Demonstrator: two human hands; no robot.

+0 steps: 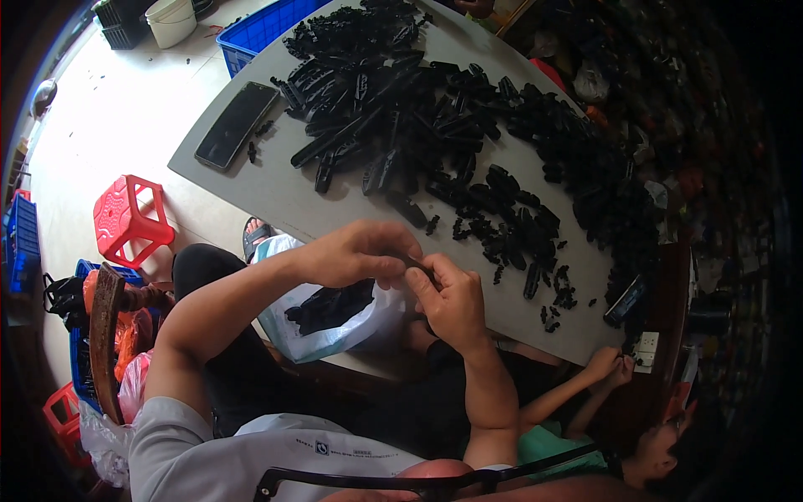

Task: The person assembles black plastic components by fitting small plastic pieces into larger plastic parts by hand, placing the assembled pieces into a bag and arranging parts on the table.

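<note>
Over the table's near edge, my two hands meet and hold a small dark plastic piece (411, 261) between them. The fingers of my left hand (360, 253) curl around one end of it. My right hand (454, 303) pinches the other end with thumb and fingers; most of the piece is hidden. A white plastic bag (355, 328) with black pieces inside lies open below my hands. Past them, a large heap of long, ribbed black plastic pieces (468, 125) spreads over the grey table (309, 188), with smaller jagged black bits (562, 289) scattered at its near right side.
A dark smartphone (237, 125) lies on the table's left part. At lower right, another person's hands (609, 368) work close to the table edge. A red stool (130, 219) stands on the floor at left, and a blue crate (259, 38) behind the table.
</note>
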